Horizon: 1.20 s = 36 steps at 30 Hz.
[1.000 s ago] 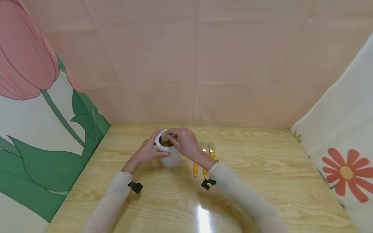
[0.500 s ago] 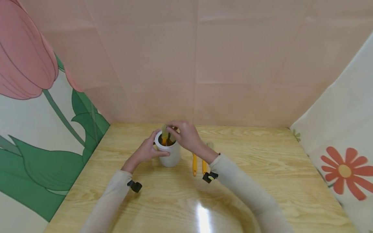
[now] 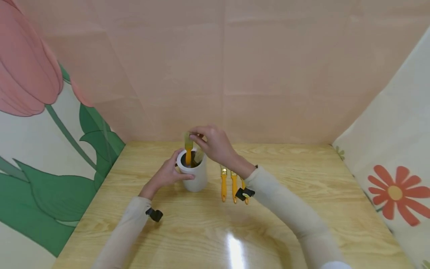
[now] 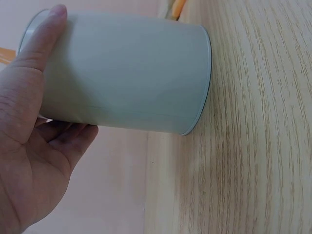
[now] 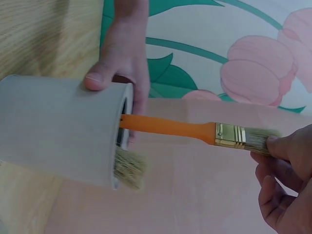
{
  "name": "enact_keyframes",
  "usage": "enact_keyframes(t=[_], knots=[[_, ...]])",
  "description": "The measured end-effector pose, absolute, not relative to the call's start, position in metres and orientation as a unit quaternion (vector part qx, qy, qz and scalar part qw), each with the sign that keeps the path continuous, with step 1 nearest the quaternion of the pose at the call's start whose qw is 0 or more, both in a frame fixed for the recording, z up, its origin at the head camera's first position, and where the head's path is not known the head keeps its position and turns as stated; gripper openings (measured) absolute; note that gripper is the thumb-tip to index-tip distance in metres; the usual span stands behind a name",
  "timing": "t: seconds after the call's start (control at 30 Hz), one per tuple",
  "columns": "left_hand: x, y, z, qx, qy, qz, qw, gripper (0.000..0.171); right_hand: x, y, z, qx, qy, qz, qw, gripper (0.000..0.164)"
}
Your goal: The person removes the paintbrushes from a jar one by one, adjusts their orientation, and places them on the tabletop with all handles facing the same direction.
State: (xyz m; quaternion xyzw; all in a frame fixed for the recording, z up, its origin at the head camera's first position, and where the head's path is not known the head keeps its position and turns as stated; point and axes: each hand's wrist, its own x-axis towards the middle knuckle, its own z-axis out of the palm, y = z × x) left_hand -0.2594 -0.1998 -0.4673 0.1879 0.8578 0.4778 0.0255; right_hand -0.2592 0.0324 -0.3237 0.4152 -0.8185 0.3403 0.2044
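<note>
A white cylindrical canister (image 3: 196,180) stands on the table, its mouth up. My left hand (image 3: 167,173) grips it near the rim, thumb on the near side and fingers round the far side. Above the mouth, my right hand (image 3: 215,145) pinches a paintbrush (image 5: 168,126) by its bristles. This brush has an orange handle and a gold ferrule; the handle's end is at the canister's mouth. Bristles of another brush (image 5: 129,168) stick out over the rim, and the rest of it is hidden inside.
Several orange-handled paintbrushes, one of them a brush (image 3: 223,185), lie side by side on the wooden table (image 3: 188,231) right of the canister. My right forearm covers part of them. Printed cloths hang at the left and right, and a plain pink cloth (image 3: 174,82) at the back.
My right hand has risen from the canister's mouth, drawing the paintbrush up so that its orange handle shows. The left hand stays on the canister.
</note>
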Motion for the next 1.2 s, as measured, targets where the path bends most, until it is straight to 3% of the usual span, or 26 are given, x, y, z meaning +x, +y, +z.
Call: enact_keyframes(t=[0.57, 1.2], knots=[[-0.26, -0.201, -0.468, 0.199, 0.856, 0.477, 0.015, 0.112, -0.237, 0.06, -0.28, 0.408, -0.812, 0.333, 0.252, 0.021], [-0.26, -0.199, -0.469, 0.202, 0.858, 0.472, 0.01, 0.115, -0.247, 0.124, -0.314, 0.327, -0.848, 0.345, 0.233, 0.022]])
